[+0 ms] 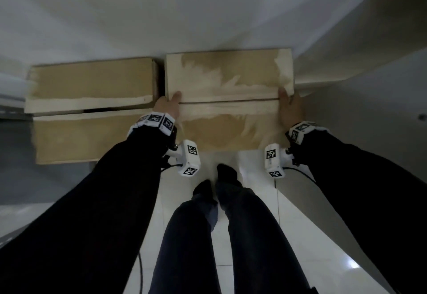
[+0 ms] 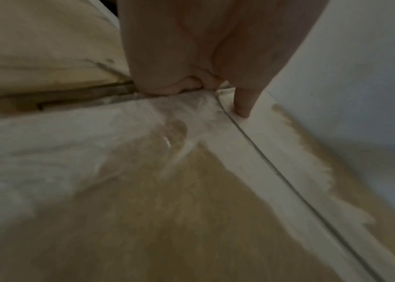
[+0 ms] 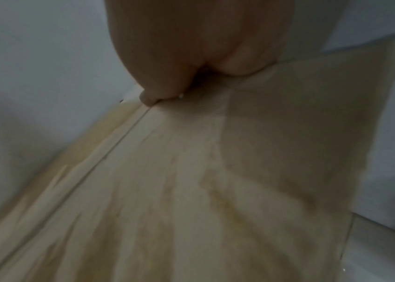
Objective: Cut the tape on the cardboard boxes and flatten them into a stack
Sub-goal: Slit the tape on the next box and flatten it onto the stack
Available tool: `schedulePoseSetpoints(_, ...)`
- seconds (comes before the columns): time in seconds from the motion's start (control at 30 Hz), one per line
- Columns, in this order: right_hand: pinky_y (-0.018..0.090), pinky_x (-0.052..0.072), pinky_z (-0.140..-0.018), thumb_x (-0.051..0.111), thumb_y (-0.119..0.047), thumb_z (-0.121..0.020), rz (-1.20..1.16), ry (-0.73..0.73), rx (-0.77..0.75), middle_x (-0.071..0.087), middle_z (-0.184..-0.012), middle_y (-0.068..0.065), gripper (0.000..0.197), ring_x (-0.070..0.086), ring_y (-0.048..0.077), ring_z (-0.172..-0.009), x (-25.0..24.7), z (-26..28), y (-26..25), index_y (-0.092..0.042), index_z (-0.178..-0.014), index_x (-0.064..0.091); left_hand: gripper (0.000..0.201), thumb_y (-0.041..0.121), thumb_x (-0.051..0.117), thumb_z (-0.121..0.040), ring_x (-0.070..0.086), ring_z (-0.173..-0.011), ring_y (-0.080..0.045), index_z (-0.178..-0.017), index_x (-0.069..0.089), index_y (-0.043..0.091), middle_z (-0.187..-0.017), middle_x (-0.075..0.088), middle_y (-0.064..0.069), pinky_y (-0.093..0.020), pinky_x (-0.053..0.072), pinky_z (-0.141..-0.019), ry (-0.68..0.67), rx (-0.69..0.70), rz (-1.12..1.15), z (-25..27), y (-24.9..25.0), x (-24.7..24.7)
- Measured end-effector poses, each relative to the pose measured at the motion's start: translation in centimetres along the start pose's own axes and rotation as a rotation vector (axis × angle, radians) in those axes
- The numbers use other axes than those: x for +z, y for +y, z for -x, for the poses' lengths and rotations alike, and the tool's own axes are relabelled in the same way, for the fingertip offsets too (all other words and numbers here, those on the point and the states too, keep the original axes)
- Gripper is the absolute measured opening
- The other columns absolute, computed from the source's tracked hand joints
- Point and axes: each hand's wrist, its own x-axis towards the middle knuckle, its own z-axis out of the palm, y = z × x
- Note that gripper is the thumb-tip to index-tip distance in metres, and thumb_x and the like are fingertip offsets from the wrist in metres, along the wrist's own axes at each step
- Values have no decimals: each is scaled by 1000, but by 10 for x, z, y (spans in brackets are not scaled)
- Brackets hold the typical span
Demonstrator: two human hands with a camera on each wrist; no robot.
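Right cardboard box [image 1: 228, 99], seam running left–right, gripped at opposite ends between left hand [image 1: 169, 106] and right hand [image 1: 291, 106].

Nothing readable here tbh. No words, brand names, numbers or shipping labels on either cardboard box [image 1: 228, 99], the one being held or the second box [image 1: 92, 111] on its left; just bare brown card w/ pale torn patches. Only printed marks are the b&w square code tags on the wrist bands [image 1: 159, 121] and on the white camera blocks [image 1: 188, 159] under both wrists. Those are machine patterns, not text, can't be read by eye. Both wrist views are blurry and dim, no lettering there either.
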Motion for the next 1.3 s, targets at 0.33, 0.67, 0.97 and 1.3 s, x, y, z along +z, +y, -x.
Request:
schedulePoseSetpoints(0.33, 28, 36, -88, 42, -38, -99, 16, 45, -50, 57, -127, 17, 45, 51, 31, -119, -66, 74, -51, -5, -129, 50, 65, 53, 47, -93, 52, -118, -41, -133, 46, 1, -136, 50, -20, -50, 46, -96, 31, 27, 135, 75, -6, -31)
schedulePoseSetpoints(0.67, 27, 27, -100, 30, -41, -101, -81, -102, -176, 48, -137, 8, 47, 43, 23, -127, -159, 247, -95, -12, -136, 39, 56, 48, 42, -97, 55, -102, -34, -108, 61, -4, -110, 59, -22, -28, 31, -75, 206, 325, 103, 276, -38, -143)
schedulePoseSetpoints(0.97, 19, 38, -95, 32, -44, -101, -311, -59, -488, 58, -117, -15, 42, 52, 2, -106, -251, 383, -90, -23, -133, 49, 52, 54, 45, -93, 56, -114, -26, -123, 56, 13, -124, 60, -7, -46, 41, -103, 172, 605, 390, 393, -70, -182)
schedulePoseSetpoints(1.3, 37, 40, -106, 47, -31, -97, -441, 82, -494, 62, -119, -12, 23, 56, 9, -115, -437, 362, -5, -33, -119, 53, 23, 28, 41, -102, 55, -86, -10, -112, 54, 12, -97, 58, 3, -9, 40, -67, -10, 878, 419, 513, 43, -49)
